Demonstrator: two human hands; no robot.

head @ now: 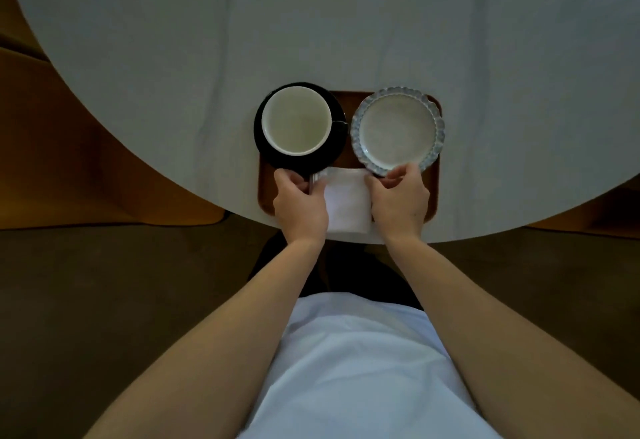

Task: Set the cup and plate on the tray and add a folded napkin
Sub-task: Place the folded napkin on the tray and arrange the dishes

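the cup is seated on a dark saucer at ten o'clock on the tray. the left hand is curled against the folded napkin at six o'clock, seemingly to square it. the right hand pinches its opposite edge, touching the plate at two o'clock. the table edge crowds the napkin.

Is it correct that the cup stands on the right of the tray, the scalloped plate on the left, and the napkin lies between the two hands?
Not quite: the head view shows the cup on the left and the scalloped plate on the right of the tray. The napkin does lie between the left hand and right hand.
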